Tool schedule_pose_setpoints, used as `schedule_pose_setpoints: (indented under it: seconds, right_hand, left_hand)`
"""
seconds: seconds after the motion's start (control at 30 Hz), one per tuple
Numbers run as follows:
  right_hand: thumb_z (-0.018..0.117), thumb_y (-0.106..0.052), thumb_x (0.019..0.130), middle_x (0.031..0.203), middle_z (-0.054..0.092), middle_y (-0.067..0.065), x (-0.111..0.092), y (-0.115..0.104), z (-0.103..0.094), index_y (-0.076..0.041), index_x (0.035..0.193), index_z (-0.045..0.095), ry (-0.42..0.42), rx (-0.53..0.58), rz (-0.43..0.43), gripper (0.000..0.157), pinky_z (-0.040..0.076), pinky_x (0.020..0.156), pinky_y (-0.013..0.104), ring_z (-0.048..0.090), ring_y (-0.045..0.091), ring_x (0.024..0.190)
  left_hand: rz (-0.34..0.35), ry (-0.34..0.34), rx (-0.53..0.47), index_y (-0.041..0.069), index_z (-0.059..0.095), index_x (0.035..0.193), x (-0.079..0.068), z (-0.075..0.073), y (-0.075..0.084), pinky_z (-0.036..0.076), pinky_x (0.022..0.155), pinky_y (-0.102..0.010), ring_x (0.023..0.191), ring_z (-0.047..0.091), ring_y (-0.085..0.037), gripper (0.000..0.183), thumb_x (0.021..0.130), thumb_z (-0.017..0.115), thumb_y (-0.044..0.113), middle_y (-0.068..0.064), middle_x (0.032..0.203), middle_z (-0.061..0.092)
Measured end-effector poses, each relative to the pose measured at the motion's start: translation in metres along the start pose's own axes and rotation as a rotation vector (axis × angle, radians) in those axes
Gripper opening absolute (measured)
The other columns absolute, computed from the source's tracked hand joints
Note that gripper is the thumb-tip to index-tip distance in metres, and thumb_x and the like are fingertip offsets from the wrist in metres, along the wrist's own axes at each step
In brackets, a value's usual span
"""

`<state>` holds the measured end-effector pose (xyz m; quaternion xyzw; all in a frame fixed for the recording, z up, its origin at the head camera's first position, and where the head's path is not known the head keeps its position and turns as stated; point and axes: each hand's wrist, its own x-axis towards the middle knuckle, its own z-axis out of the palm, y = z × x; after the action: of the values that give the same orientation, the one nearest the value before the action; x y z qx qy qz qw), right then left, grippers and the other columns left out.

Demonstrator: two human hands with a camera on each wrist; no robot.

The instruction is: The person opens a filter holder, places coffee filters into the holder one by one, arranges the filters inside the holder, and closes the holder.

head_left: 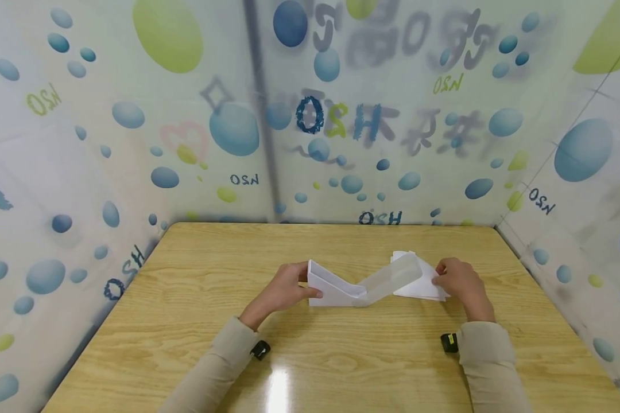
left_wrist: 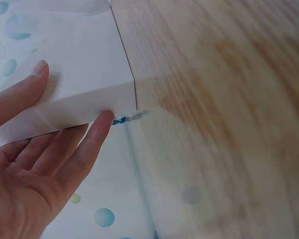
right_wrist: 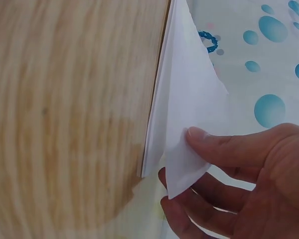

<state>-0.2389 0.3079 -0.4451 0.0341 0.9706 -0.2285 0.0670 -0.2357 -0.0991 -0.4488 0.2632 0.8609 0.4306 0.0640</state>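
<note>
On the table, my left hand [head_left: 289, 287] holds the left end of a white box [head_left: 333, 289], thumb on its front and fingers behind. The left wrist view shows the thumb lying on the box's broad face [left_wrist: 84, 55] and the fingertips at its narrow side. A translucent flap [head_left: 392, 278] slants up to the right from the box, overlapping a small stack of white folded paper sheets [head_left: 421, 287]. My right hand [head_left: 460, 284] pinches the near right corner of the top sheet [right_wrist: 189, 94] between thumb and fingers, lifting it apart from the sheets beneath.
The wood-grain table [head_left: 227, 252] meets a patterned wall [head_left: 310, 172] at the back, with more patterned wall on both sides. Small black devices [head_left: 449, 343] sit at both wrists by the sleeve cuffs.
</note>
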Motion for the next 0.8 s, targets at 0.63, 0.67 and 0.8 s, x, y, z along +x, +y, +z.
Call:
schedule_pose_setpoints:
  seconds: [0.63,0.67,0.8]
  right_hand:
    - [0.072,-0.009,0.092,0.109,0.069,0.029,-0.0021,-0.0009,-0.0035,0.013,0.122,0.062,0.024,0.062,0.008,0.038,0.055,0.065,0.036,0.065,0.028,0.079]
    - [0.071,-0.008,0.093,0.108,0.069,0.030,-0.0023,-0.0008,-0.0039,0.014,0.121,0.063,0.019,0.076,0.004,0.037,0.055,0.064,0.035,0.065,0.027,0.077]
    - [0.068,-0.005,0.094,0.104,0.069,0.030,-0.0033,0.0006,-0.0063,0.015,0.113,0.066,0.017,0.109,-0.031,0.028,0.057,0.061,0.032,0.065,0.023,0.072]
  left_hand:
    - [0.008,0.001,0.000,0.008,0.069,0.120,0.0009,0.0012,-0.0024,0.063,0.087,-0.038,0.104,0.076,-0.026,0.035,0.088,0.082,0.010,-0.009,0.116,0.076]
    - [0.005,0.000,-0.002,0.008,0.069,0.121,0.0008,0.0011,-0.0024,0.063,0.087,-0.038,0.104,0.076,-0.025,0.035,0.088,0.082,0.010,-0.009,0.116,0.076]
    - [0.004,0.003,-0.004,0.009,0.070,0.120,0.0007,0.0012,-0.0030,0.063,0.087,-0.038,0.104,0.076,-0.025,0.035,0.088,0.082,0.010,-0.009,0.116,0.076]
